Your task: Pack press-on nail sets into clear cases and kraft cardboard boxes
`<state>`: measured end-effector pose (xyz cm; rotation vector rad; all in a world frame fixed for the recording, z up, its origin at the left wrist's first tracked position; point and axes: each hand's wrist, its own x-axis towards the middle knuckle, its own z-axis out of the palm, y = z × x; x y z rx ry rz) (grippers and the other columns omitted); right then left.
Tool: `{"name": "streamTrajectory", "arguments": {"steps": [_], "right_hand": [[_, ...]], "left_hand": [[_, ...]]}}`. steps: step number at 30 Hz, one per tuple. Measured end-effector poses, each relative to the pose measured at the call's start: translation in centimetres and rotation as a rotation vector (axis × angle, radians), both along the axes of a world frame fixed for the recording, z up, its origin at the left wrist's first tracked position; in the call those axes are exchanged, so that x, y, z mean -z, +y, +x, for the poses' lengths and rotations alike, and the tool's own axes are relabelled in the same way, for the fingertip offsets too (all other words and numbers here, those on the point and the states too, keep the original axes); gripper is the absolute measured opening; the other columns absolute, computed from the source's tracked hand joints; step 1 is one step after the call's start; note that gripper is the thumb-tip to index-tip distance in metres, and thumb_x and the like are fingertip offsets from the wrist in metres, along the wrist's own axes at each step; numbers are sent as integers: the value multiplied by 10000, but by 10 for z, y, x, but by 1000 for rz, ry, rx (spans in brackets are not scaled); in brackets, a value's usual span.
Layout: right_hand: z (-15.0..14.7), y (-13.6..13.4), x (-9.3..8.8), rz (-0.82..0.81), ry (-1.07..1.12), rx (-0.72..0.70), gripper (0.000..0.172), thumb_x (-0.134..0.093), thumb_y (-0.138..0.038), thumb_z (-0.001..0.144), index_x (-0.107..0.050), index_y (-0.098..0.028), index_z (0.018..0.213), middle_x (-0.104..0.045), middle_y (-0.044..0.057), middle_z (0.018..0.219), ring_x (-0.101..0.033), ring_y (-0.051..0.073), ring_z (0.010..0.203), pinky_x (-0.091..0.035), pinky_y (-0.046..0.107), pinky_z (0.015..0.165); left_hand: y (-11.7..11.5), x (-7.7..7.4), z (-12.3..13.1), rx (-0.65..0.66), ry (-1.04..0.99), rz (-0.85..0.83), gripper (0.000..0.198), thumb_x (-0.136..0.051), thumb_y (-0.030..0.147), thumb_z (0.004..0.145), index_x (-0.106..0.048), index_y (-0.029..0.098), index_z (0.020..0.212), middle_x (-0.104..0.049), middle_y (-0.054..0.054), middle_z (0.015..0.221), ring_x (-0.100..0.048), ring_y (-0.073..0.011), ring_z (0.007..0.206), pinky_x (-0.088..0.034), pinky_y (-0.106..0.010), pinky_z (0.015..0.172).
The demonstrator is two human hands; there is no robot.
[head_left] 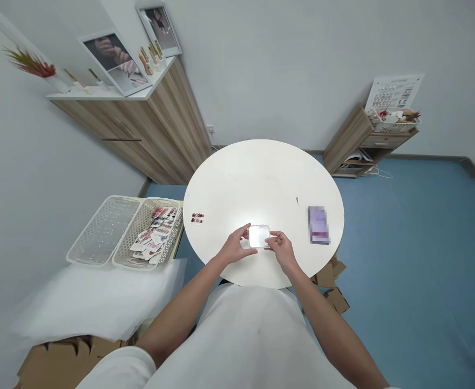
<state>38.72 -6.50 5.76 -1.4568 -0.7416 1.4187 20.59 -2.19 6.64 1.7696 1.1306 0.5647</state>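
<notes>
A small clear plastic box (258,236) is held just above the near part of the round white table (262,183). My left hand (234,247) grips its left end, thumb and fingers pinched on it. Its right end is pinched by my right hand (281,249). The box glares bright white, so I cannot see what is inside. A small card of press-on nails (197,218) lies at the table's left edge. Off to the right on the table rests a purple packet (318,225).
Two white mesh baskets stand on a covered surface at the left: one empty (100,229), one (150,235) holding several nail packets. A wooden cabinet (148,119) stands at the back left, a low wooden shelf unit (362,143) at the back right. Cardboard pieces (332,283) lie on the blue floor.
</notes>
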Motion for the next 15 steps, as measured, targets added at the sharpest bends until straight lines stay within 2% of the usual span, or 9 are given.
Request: {"name": "streamTrajectory", "arguments": {"steps": [2, 4, 6, 9, 11, 15], "right_hand": [[4, -1, 1, 19, -47, -48, 429, -603, -410, 671, -483, -210, 1031, -588, 20, 828, -597, 166, 740, -481, 385, 750], [9, -1, 0, 93, -121, -121, 547, -619, -399, 665, -413, -242, 1147, -549, 63, 1044, -593, 181, 837, -457, 403, 802], [15, -1, -1, 206, -203, -238, 725, -665, -369, 630, -306, -288, 1255, -405, 95, 1272, -532, 220, 1017, -417, 422, 870], [23, 1, -4, 346, -312, -438, 885, -711, -345, 588, -213, -329, 1320, -207, 87, 1415, -384, 273, 1190, -373, 455, 919], [26, 4, -6, 398, -360, -508, 855, -697, -341, 609, -227, -332, 1322, -196, 75, 1425, -356, 279, 1211, -369, 468, 926], [27, 8, -6, 446, -394, -517, 722, -658, -319, 655, -317, -310, 1291, -334, 65, 1364, -386, 254, 1191, -371, 458, 947]], "left_hand": [[1, -1, 1, 3, -11, -12, 796, -698, 357, 602, -318, 247, 1293, -535, -44, 1035, -520, -171, 898, -415, -325, 795], [2, -3, 0, 12, -18, -31, 782, -701, 353, 596, -337, 247, 1280, -540, -42, 1024, -525, -166, 882, -418, -318, 785], [2, -4, -1, 24, -27, -57, 776, -703, 355, 594, -346, 249, 1275, -541, -41, 1022, -524, -165, 883, -420, -312, 777], [2, -5, -3, 22, -52, -83, 774, -701, 362, 598, -345, 257, 1278, -537, -36, 1008, -517, -165, 895, -418, -310, 777], [1, -5, -3, 19, -71, -99, 775, -701, 367, 599, -347, 262, 1280, -530, -32, 991, -516, -161, 882, -418, -313, 775], [0, -4, -3, 10, -112, -149, 774, -707, 366, 595, -357, 263, 1277, -514, -29, 975, -514, -151, 858, -416, -309, 767]]}}
